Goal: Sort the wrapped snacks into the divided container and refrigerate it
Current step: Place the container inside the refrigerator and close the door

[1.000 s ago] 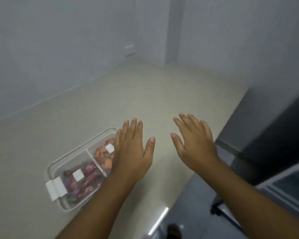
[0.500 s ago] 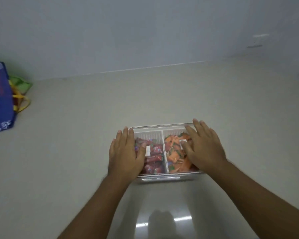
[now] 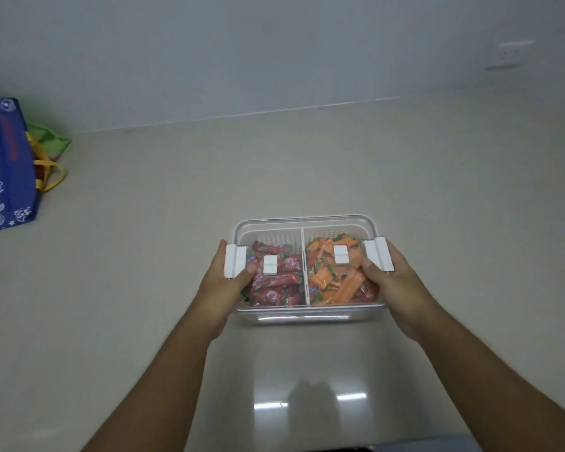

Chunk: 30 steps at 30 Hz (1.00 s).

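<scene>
A clear divided container with a lid sits on the beige counter, straight ahead of me. Its left half holds red wrapped snacks; its right half holds orange wrapped snacks. White latches sit on both ends and two small white tabs on the lid. My left hand grips the container's left end, thumb on top by the latch. My right hand grips the right end in the same way, thumb over the lid.
A blue printed bag with yellow handles and a green bag behind it stand at the far left of the counter. A white wall with a socket rises behind. The counter's front edge lies near the bottom right.
The view swung left from the fridge side toward the container. My hands moved from flat over the lid to gripping the container's two ends.
</scene>
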{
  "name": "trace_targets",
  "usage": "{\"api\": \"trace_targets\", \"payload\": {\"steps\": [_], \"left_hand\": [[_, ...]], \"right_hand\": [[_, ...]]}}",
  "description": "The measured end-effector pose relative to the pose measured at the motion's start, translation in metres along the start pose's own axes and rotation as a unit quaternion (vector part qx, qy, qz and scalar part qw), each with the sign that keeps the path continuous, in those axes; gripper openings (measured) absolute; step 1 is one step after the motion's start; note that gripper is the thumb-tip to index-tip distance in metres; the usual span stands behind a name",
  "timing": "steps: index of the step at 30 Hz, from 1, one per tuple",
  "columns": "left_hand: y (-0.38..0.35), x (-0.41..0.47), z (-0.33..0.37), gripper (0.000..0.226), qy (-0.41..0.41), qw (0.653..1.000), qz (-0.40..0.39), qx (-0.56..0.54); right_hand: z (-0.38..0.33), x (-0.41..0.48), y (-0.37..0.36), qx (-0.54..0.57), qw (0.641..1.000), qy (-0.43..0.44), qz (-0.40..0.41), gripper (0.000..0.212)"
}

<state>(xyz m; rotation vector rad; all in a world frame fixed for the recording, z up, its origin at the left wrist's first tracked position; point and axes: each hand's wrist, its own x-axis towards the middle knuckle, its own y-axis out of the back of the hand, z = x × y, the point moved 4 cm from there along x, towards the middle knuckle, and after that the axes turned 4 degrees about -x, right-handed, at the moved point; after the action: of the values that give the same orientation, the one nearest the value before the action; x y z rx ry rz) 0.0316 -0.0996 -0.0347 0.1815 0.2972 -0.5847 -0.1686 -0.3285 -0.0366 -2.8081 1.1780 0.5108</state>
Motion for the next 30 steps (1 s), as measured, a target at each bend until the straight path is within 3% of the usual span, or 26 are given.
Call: {"api": "trace_targets", "payload": {"steps": [2,4,9,15,22,30], "left_hand": [[-0.006,-0.006,-0.002,0.047,-0.003,0.998,0.001,-0.056],[-0.010,-0.011,-0.002,0.034,-0.018,0.997,-0.002,-0.072],[-0.022,-0.024,-0.005,0.037,-0.039,0.996,-0.071,-0.048],[-0.078,-0.074,-0.008,0.038,-0.082,0.972,-0.219,0.005],[-0.191,-0.165,-0.029,0.032,-0.065,0.923,-0.378,0.031],[-0.314,-0.327,-0.094,0.029,-0.078,0.843,-0.522,0.099]], "right_hand": [[0.007,-0.014,-0.004,0.069,0.997,-0.007,0.024,0.037],[0.012,-0.028,-0.006,0.097,0.993,-0.007,0.069,0.041],[0.034,-0.086,0.004,0.133,0.972,0.004,0.192,0.045],[0.070,-0.204,0.045,0.161,0.926,0.023,0.340,0.042],[0.113,-0.374,0.092,0.186,0.823,0.015,0.537,0.039],[0.201,-0.548,0.138,0.248,0.686,-0.006,0.684,0.039]]}}
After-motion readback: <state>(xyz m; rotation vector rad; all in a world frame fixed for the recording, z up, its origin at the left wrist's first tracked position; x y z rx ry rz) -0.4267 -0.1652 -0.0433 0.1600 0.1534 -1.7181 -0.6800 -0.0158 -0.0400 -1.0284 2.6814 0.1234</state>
